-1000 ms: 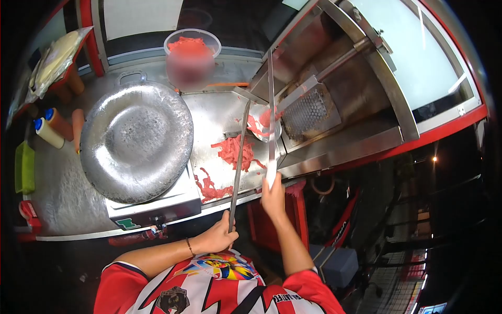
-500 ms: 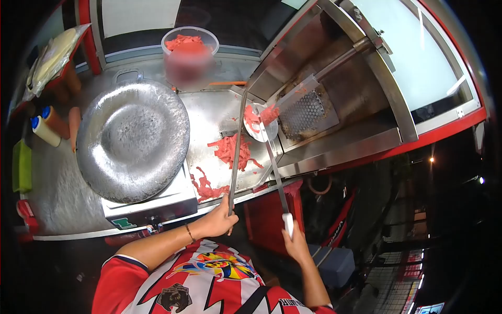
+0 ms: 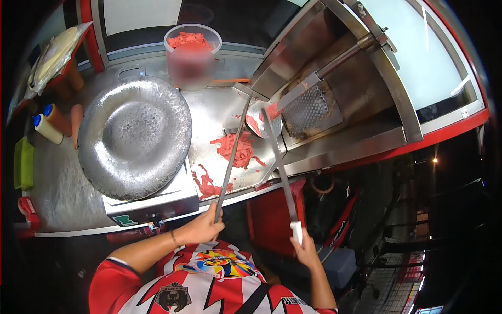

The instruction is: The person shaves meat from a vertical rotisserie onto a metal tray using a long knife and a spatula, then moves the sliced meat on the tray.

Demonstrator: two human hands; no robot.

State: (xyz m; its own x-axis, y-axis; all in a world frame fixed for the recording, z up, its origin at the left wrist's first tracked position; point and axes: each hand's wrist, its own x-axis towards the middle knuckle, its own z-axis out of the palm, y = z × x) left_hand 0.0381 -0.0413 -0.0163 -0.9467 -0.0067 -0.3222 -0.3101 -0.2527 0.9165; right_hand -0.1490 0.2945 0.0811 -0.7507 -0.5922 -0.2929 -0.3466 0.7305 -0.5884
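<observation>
Head view: 2 long metal tools slant apart over the table (image 3: 57,193): a narrow, straight knife (image 3: 281,167) with a white handle, and, to its left, a slim, dull-grey rod (image 3: 233,156). The right grip (image 3: 307,250) wraps the white handle; the left grip (image 3: 205,226) curls round the rod's near end. Red meat strips (image 3: 236,149) lie beneath; farther left sits a wide, mottled pan (image 3: 135,136).

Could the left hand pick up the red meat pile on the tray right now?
Probably not: the left hand is closed around a metal rod, which crosses over the red meat pile.
</observation>
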